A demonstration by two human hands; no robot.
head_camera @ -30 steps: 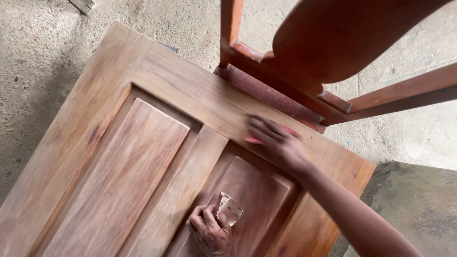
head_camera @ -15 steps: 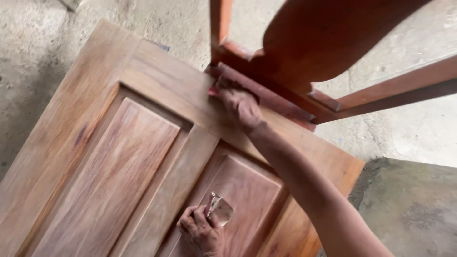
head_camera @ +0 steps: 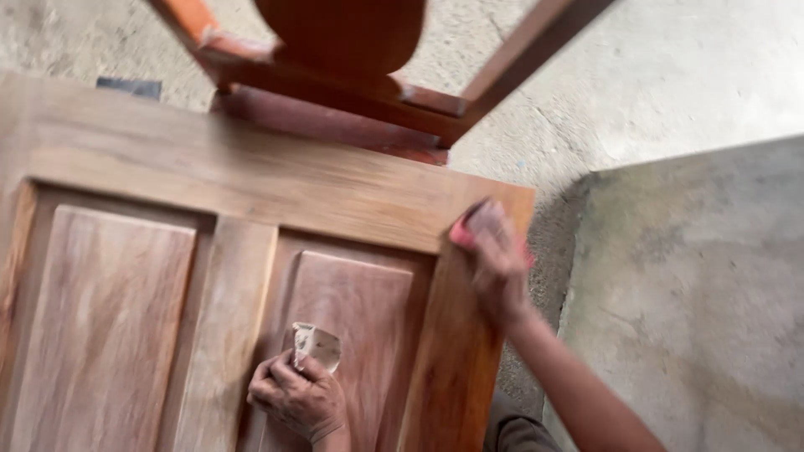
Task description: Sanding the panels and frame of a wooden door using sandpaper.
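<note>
A reddish-brown panelled wooden door point(head_camera: 243, 188) lies flat under me. My left hand point(head_camera: 297, 398) rests on its near right panel and holds a folded piece of pale sandpaper point(head_camera: 316, 345). My right hand point(head_camera: 496, 259), blurred by motion, presses a red pad point(head_camera: 463, 232) against the door's far right corner.
A dark red wooden chair frame point(head_camera: 352, 88) stands at the door's far edge, partly over it. Bare concrete floor point(head_camera: 636, 84) surrounds the door. A raised grey concrete slab point(head_camera: 695, 285) sits to the right. A small dark object point(head_camera: 127, 87) lies beyond the door's far edge.
My right hand has swept with the red pad along the door's top rail to its right corner. The view has shifted. My left hand stays on the panel.
</note>
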